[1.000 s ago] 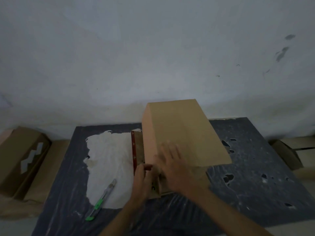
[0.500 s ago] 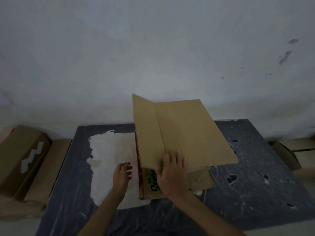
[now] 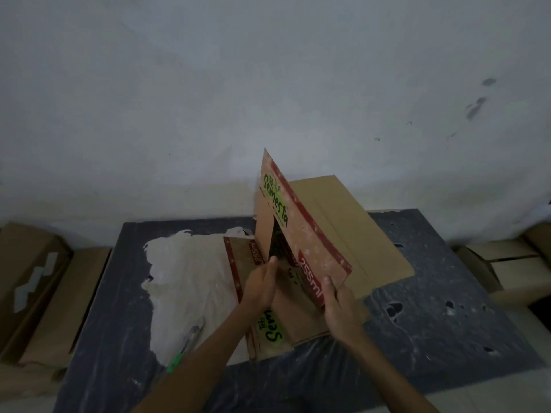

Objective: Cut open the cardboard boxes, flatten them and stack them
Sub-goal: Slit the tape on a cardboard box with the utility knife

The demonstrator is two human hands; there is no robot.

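On the dark table [image 3: 447, 317] a brown cardboard box [image 3: 354, 234] is partly unfolded. One printed panel [image 3: 301, 234], with a red stripe and green lettering, stands raised on edge. My right hand [image 3: 341, 307] grips that panel's near lower corner, thumb on the printed face. My left hand [image 3: 261, 283] has its fingers straight and together, touching the box's inside at the foot of the raised panel. Another printed flap [image 3: 269, 329] lies flat under my wrists. A green-handled utility knife [image 3: 186, 342] lies on the white patch, left of my left forearm, with neither hand on it.
A pale torn patch [image 3: 190, 278] covers the table's left half. Cardboard boxes stand off the table's left side [image 3: 32, 278] and right side [image 3: 507, 263]. A white wall rises right behind the table. The table's right part shows small holes [image 3: 393, 310].
The box has been turned and opened: a printed panel now stands up where a plain brown face was. My right hand moved from pressing on top to gripping the panel's corner. My left hand returned to the box.
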